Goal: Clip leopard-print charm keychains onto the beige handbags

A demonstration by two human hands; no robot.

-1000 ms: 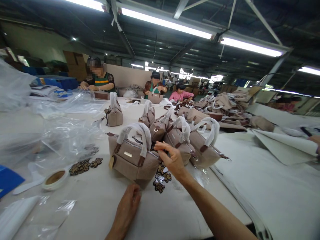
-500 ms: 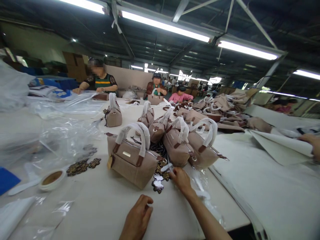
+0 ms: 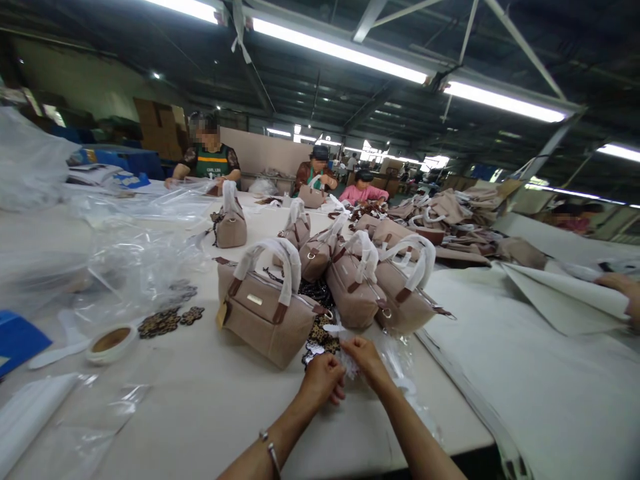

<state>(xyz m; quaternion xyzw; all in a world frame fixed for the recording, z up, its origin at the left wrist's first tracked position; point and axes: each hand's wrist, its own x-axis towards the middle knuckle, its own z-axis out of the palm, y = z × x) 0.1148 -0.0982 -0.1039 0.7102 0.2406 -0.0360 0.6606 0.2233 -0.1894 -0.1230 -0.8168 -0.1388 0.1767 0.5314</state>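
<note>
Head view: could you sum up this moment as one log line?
left hand: near leopard-print patches; right hand: close by; holding: unclear; front handbag: upright, untouched

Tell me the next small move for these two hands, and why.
Probably bring the left hand a little closer to the right hand and pinch the crinkled clear plastic between them. Both hands are close beside it, near the leopard-print flower pieces, and the nearest handbag stands without either hand on it. Whether either hand grips anything is unclear.
</note>
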